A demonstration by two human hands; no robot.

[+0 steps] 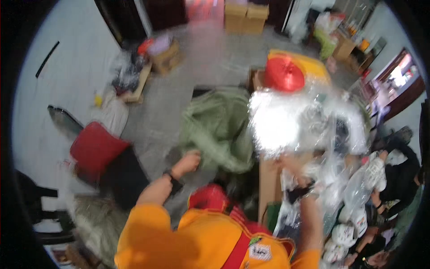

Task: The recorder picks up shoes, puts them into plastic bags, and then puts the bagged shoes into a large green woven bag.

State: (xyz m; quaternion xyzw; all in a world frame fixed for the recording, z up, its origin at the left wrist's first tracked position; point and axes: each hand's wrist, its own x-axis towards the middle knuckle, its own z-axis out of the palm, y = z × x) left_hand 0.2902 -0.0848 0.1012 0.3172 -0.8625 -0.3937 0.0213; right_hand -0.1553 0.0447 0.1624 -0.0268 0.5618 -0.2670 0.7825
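Although motion blur softens much of the view, both bare hands can be placed. Left hand: fingers look curled inward, little or no gap seen between them; it lies at the lower left edge of a green bag. Whether it pinches the fabric or merely sits beside it: cannot tell. Dark wristband on this wrist.

Right hand: heavily blurred, at the near side of a shiny clear plastic wrapping, above a strip of cardboard. Finger opening not readable; contact with the plastic likely, but a hold cannot be confirmed.

Green bag position: ahead of the wearer, near the middle of the view, left of the plastic. Its fabric is slack and folded, with a broad fold running down toward the lower right; a dark flat edge shows behind it.

Surroundings: a red round object beyond the plastic, overlapping a yellow item. A red seat is to the left, well apart from the left hand. At far right, a co-worker's dark sleeve beside white bundles.
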